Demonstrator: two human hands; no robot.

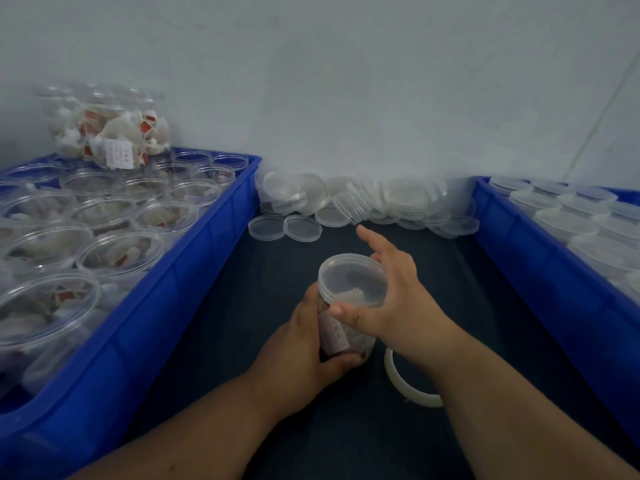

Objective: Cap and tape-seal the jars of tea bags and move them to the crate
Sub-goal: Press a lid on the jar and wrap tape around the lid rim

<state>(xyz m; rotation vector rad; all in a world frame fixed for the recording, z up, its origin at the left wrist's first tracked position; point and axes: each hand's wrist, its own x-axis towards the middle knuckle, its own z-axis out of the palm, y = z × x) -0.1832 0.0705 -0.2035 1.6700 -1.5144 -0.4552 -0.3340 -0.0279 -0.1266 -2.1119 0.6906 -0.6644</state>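
A pale wall (346, 81) closes off the back of a dark table (235, 306). On the left of the table stands a blue crate (194, 261) packed with open jars (119, 254) that hold white tea bags with red tags. A further filled jar (110, 133) stands on top of those at the crate's far end. On the right stands a second blue crate (540, 282), and the jars (568, 223) in it have their caps on.

Between the two crates, against the wall, lies a loose pile of clear lids (381, 199), with two single ones flat on the table at its left edge.

The jar in hand (346, 337) is held above the middle of the table, tilted with its top toward the camera. The left hand (304, 348) grips its lower body, fingers wrapped round the side. The right hand (398, 296) holds the lid (351, 284) that sits on the jar's mouth: the thumb lies along the near rim, the palm is against the right edge, and one finger sticks out straight past the far rim.

A roll of tape (398, 382) lies flat on the table just beside the jar, partly under the right wrist.
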